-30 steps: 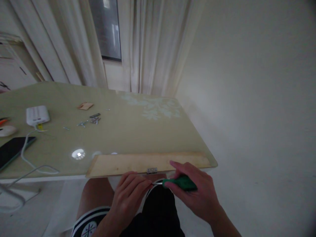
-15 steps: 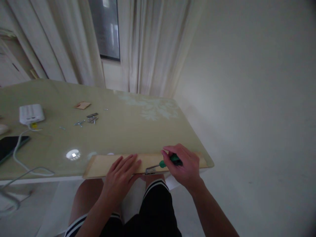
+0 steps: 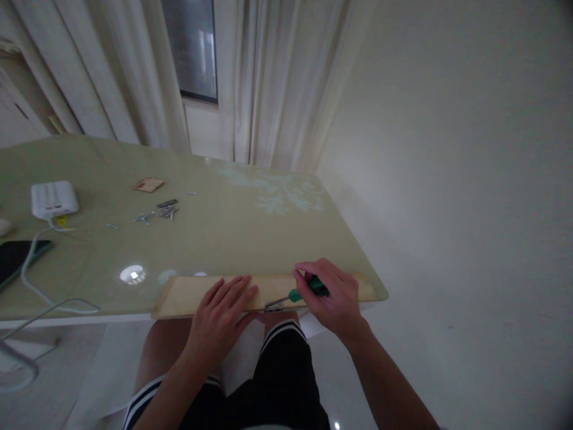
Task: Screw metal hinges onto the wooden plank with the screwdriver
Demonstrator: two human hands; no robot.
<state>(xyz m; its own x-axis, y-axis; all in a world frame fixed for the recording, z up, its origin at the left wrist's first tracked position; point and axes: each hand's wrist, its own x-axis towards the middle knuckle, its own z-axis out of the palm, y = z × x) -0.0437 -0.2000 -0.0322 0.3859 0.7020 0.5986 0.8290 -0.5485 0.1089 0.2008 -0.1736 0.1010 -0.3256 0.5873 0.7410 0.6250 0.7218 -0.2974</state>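
A pale wooden board lies along the front edge of the table. My left hand grips it near the middle, fingers flat on top and thumb at the front edge. My right hand is closed around the green handle of a screwdriver. The shaft slants down to the left, its tip at a small metal hinge-like fitting on the board's front edge. Whether the tip sits in a screw is too small to make out.
Several loose screws and a small metal piece lie on the table at left, near a small wooden piece. Farther left are a white power-bank-like device, its cable and a dark phone. A wall stands at right.
The view has shifted slightly, so the table things sit a little higher in the picture. Both hands keep their places on the board and screwdriver.
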